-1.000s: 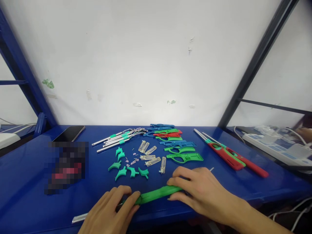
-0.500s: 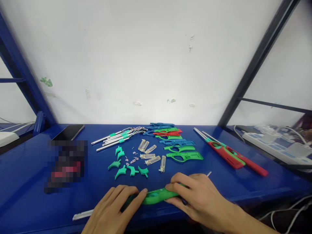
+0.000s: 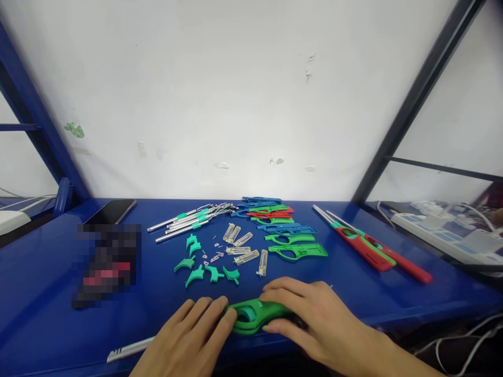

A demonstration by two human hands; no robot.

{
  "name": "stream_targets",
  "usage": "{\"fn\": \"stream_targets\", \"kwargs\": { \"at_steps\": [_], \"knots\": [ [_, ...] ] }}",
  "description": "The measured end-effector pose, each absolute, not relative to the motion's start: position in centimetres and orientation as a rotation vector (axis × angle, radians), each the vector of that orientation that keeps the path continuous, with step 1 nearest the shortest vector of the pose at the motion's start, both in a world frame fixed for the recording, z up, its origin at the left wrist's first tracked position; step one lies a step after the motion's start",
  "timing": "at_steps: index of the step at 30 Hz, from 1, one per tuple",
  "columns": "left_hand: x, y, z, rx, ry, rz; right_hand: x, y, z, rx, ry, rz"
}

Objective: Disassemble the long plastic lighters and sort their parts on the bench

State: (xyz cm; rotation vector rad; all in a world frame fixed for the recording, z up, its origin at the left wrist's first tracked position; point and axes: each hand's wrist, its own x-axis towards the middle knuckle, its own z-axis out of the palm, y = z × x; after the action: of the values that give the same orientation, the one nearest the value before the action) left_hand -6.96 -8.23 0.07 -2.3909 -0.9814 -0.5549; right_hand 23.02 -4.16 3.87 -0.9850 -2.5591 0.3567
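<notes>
A green long-reach lighter [image 3: 254, 316] with a teal trigger and a silver tube [image 3: 129, 349] lies across both hands at the table's front edge. My left hand [image 3: 188, 335] is closed around its front end, where the tube comes out. My right hand [image 3: 314, 322] grips the handle end, thumb below and fingers over the top. A dark object [image 3: 301, 320] shows under the right palm; its kind is mostly hidden. Beyond the hands lie several teal triggers [image 3: 195, 276], clear fuel tanks [image 3: 246, 257], and green, red and blue lighter shell halves [image 3: 301, 251].
Silver lighter tubes with wires [image 3: 183, 230] lie at the back. Two red-and-green lighters [image 3: 367, 251] rest on the right. A phone [image 3: 112, 212] and a pixelated dark item [image 3: 106, 267] are on the left. A white power strip [image 3: 444, 235] stands beyond the right frame post.
The lighter has turned in my hands, showing more of its trigger opening. The tube's tip has swung slightly left and down. My right fingers have shifted a little left along the handle.
</notes>
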Motion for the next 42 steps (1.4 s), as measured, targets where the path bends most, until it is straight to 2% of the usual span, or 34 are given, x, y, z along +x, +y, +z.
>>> {"fn": "stream_targets", "kwargs": {
  "at_steps": [3,12,21,27,32,42],
  "knots": [
    [-6.8,-8.2,0.2,-2.372,-0.993,-0.542,22.9,-3.9,3.9,-1.018,-2.559,0.478],
    [-7.1,-7.8,-1.3,-2.309,-1.117,-0.527,23.2,-3.2,3.8,-0.985,-2.453,0.455],
    [-6.4,-7.3,0.5,-2.282,-1.118,-0.65,30.1,-1.2,3.0,-1.235,-2.297,0.011],
    [-6.7,-7.4,0.6,-2.461,-1.133,-0.635,31.5,-0.9,2.3,-1.338,-2.255,-0.129],
    [-6.2,-7.4,0.3,-2.496,-1.129,-0.754,27.8,-2.8,3.4,-1.149,-2.292,0.086],
    [-5.6,-8.0,0.3,-2.455,-1.217,-0.703,24.1,-3.6,2.5,-1.016,-2.467,0.348]
  ]
}}
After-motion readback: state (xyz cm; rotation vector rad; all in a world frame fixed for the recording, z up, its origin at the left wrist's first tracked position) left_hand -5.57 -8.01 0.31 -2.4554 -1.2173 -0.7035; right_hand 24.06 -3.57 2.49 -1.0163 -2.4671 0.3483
